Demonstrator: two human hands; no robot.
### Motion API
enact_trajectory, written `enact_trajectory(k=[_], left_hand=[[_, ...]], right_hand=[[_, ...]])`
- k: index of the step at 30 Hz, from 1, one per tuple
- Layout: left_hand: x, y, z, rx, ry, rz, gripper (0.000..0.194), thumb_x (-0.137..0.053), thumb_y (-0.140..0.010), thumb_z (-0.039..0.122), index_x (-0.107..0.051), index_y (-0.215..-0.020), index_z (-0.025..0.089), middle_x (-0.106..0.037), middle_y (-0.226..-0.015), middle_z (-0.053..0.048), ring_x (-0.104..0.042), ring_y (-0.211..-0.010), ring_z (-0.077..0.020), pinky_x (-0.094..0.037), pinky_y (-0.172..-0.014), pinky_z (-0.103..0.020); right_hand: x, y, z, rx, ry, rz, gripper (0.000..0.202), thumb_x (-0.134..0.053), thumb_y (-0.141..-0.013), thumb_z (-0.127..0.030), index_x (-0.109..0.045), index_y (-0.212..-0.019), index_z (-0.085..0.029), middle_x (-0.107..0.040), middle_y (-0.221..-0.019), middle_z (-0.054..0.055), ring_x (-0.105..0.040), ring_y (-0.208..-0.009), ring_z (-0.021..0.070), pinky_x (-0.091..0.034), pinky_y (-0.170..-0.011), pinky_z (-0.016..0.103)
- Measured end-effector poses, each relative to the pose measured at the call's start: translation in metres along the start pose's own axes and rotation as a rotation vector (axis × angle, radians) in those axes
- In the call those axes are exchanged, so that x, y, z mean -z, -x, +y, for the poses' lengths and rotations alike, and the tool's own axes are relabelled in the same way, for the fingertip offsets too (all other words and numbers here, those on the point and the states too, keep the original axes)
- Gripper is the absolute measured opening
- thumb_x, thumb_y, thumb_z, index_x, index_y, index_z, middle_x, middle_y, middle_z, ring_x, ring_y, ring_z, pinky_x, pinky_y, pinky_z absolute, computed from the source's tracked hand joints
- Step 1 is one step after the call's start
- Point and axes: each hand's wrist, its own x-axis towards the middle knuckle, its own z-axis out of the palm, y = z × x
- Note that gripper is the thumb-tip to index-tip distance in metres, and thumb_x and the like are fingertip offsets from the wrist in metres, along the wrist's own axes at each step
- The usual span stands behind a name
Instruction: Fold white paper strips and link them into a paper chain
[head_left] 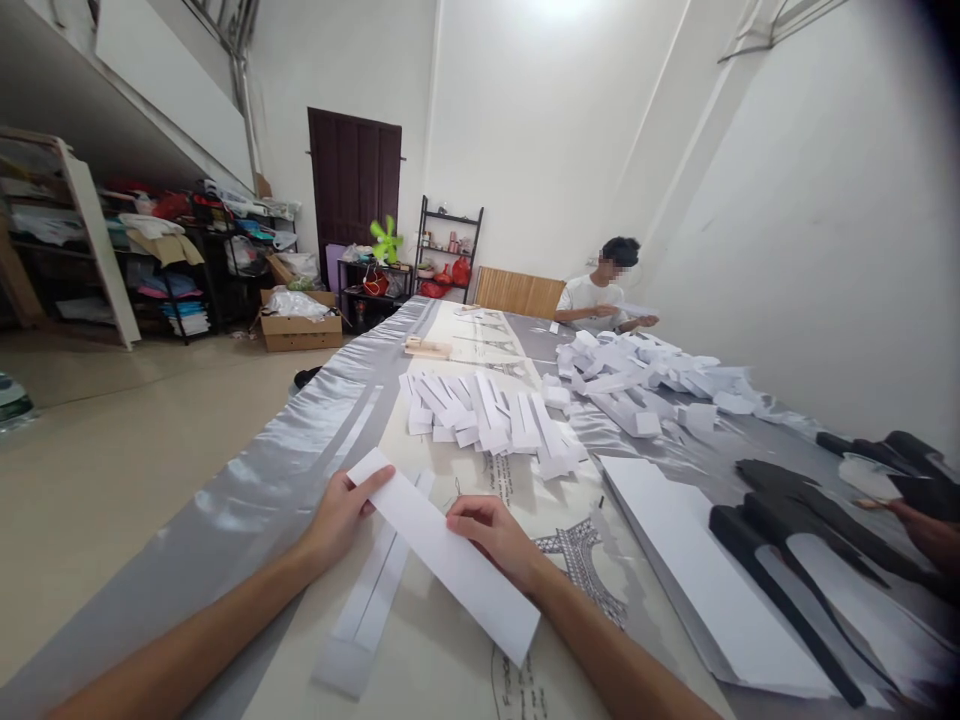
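A long white paper strip [450,560] is held slanting above the table between both hands. My left hand [346,512] pinches its upper left end, thumb on top. Along the strip's right edge, near the middle, my right hand [491,540] grips with thumb and fingers closed on it. Beneath lies another folded white strip [367,610] on the printed table runner [427,640]. Farther up the runner, several folded white strips [480,410] lie in overlapping rows.
A large heap of folded white papers [652,370] covers the table's far right. Stacked white sheets [705,560] and black strips [780,590] lie at right. A person [596,295] sits at the far end holding paper; another person's hand [926,530] shows at the right edge.
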Motion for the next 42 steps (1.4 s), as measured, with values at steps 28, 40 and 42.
enact_trajectory(k=[28, 40, 42], left_hand=[[-0.04, 0.016, 0.008, 0.078, -0.202, -0.118, 0.035, -0.083, -0.068, 0.047, -0.073, -0.083, 0.017, -0.073, -0.084, -0.008, -0.067, -0.079, -0.0272, -0.053, -0.067, -0.031], [-0.038, 0.016, 0.009, 0.106, -0.13, -0.178, 0.035, -0.08, -0.071, 0.049, -0.068, -0.069, 0.016, -0.064, -0.067, -0.004, -0.058, -0.062, -0.0196, -0.044, -0.055, -0.026], [-0.037, 0.014, 0.007, 0.122, -0.129, -0.163, 0.038, -0.079, -0.072, 0.05, -0.065, -0.064, 0.015, -0.06, -0.063, -0.003, -0.054, -0.058, -0.0172, -0.04, -0.052, -0.024]], right_hand=[[-0.001, 0.0, -0.002, 0.138, 0.052, 0.113, 0.036, -0.074, -0.081, -0.048, -0.067, -0.068, -0.016, -0.055, -0.065, -0.001, -0.045, -0.062, 0.0114, -0.034, -0.055, 0.023], [-0.002, -0.002, -0.002, 0.135, 0.082, 0.081, 0.031, -0.074, -0.082, -0.047, -0.071, -0.072, -0.017, -0.059, -0.069, 0.0, -0.049, -0.064, 0.0129, -0.037, -0.059, 0.025], [-0.001, -0.001, -0.001, 0.113, 0.055, 0.085, 0.032, -0.075, -0.081, -0.048, -0.071, -0.073, -0.017, -0.061, -0.071, 0.0, -0.051, -0.065, 0.0133, -0.038, -0.06, 0.025]])
